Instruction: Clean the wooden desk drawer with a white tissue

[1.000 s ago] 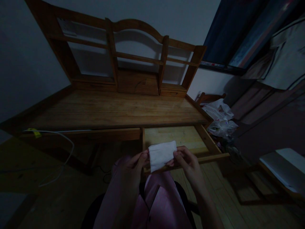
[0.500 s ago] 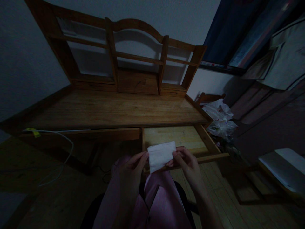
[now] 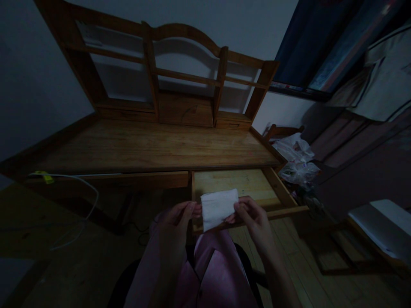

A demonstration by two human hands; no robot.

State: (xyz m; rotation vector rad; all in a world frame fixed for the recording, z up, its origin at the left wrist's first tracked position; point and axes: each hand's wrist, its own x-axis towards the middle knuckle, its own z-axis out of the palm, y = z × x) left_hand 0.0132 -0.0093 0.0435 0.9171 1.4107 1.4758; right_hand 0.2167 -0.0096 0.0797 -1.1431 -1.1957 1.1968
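A small folded white cloth, or possibly tissue, is held up over the front of the open drawer. My right hand pinches its right edge, thumb on top and fingers underneath. At the left edge is my left hand. Its thumb is off the cloth, and its fingertips reach the cloth's side without gripping it. Whether they touch the back of the cloth is hidden. The drawer's pale wooden bottom shows behind the cloth.
Above the drawer stretches the wooden desktop, backed by a shelf hutch. A second drawer is at left, with a white cable hanging nearby. Plastic bags sit right of the desk. A stool-like frame stands lower right.
My left thumb has slid off the cloth's left edge, and that hand has drawn slightly left. The cloth has shifted a little right in my right hand's pinch.
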